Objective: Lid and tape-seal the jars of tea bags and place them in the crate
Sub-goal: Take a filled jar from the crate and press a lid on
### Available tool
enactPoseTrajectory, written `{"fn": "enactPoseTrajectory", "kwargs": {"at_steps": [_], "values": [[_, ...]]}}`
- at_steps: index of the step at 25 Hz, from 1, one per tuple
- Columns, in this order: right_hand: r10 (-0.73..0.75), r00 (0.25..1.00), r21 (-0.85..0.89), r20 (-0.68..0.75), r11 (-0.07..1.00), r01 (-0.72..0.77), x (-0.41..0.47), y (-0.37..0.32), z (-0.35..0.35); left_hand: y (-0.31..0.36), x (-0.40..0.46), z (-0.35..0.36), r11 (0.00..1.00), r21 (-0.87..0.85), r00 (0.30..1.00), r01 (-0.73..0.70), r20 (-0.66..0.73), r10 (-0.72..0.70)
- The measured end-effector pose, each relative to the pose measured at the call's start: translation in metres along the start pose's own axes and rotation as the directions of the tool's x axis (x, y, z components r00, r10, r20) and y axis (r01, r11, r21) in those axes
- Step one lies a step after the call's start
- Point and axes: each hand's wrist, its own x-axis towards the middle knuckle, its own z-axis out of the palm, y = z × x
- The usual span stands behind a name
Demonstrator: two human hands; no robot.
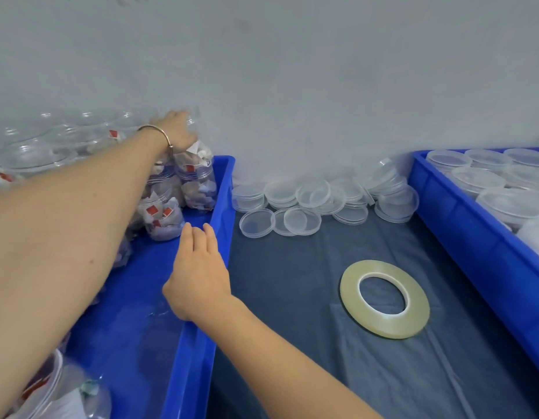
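L arm stretched far across the blue crate point(223, 189), left hand point(179, 128) on top of a tea-bag jar point(198, 176) at the back corner — fingers curled over its upper part, grip itself partly hidden. Right hand point(198, 267) hovered flat over the crate's rim, fingers straight, holding nothing. Tape roll point(384, 299) lay on the dark mat w/ loose lids point(301, 220) near the wall.

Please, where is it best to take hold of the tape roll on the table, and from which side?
Probably from above: the tape roll lies flat on the dark table cover, clear of the lids and crates. Put a finger through its open center hole and a thumb on the outer edge, pinching the ring's near-left part, closest to the free right hand.
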Motion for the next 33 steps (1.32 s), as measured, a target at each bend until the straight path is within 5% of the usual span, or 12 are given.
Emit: {"fn": "enactPoseTrajectory", "kwargs": {"at_steps": [4, 7, 10, 14, 18, 21, 24, 27, 28, 33], "values": [[-0.014, 1.000, -0.012, 0.004, 1.000, 0.014, 0.004, 0.002, 0.000, 0.005, -0.021, 0.009, 0.981, -0.192, 0.973, 0.018, -0.222, -0.062], [-0.029, 0.999, 0.021, -0.022, 0.999, 0.029, 0.004, 0.002, 0.002, 0.022, -0.052, 0.019, 0.899, -0.434, 0.887, -0.051, -0.434, -0.159], [-0.051, 0.987, 0.323, -0.155, 0.941, 0.100, 0.000, 0.002, -0.005, 0.057, -0.081, 0.014, 0.722, -0.662, 0.793, -0.201, -0.542, -0.277], [0.240, 0.893, 0.748, -0.382, 0.648, 0.146, -0.036, 0.040, -0.003, 0.113, -0.137, 0.034, 0.562, -0.770, 0.789, -0.304, -0.533, -0.304], [0.409, 0.681, 0.632, -0.608, 0.768, 0.103, -0.086, 0.116, -0.011, 0.138, -0.207, 0.083, 0.588, -0.735, 0.839, -0.339, -0.518, -0.164], [0.325, 0.781, 0.547, -0.533, 0.837, 0.025, -0.109, 0.162, -0.025, 0.145, -0.260, 0.114, 0.512, -0.767, 0.906, -0.388, -0.419, 0.059], [0.208, 0.884, 0.654, -0.419, 0.744, 0.135, -0.122, 0.178, -0.032, 0.142, -0.285, 0.130, 0.406, -0.795, 0.893, -0.451, -0.396, 0.215], [0.141, 0.867, 0.635, -0.477, 0.737, 0.229, -0.122, 0.185, -0.031, 0.136, -0.269, 0.130, 0.156, -0.935, 0.940, -0.319, -0.290, 0.180], [0.136, 0.864, 0.638, -0.484, 0.731, 0.242, -0.122, 0.186, -0.030, 0.135, -0.256, 0.132, 0.144, -0.959, 0.968, -0.243, -0.232, 0.094], [0.143, 0.866, 0.659, -0.478, 0.710, 0.247, -0.123, 0.187, -0.024, 0.118, -0.181, 0.167, 0.664, -0.728, 0.980, 0.168, 0.049, -0.194]]}}
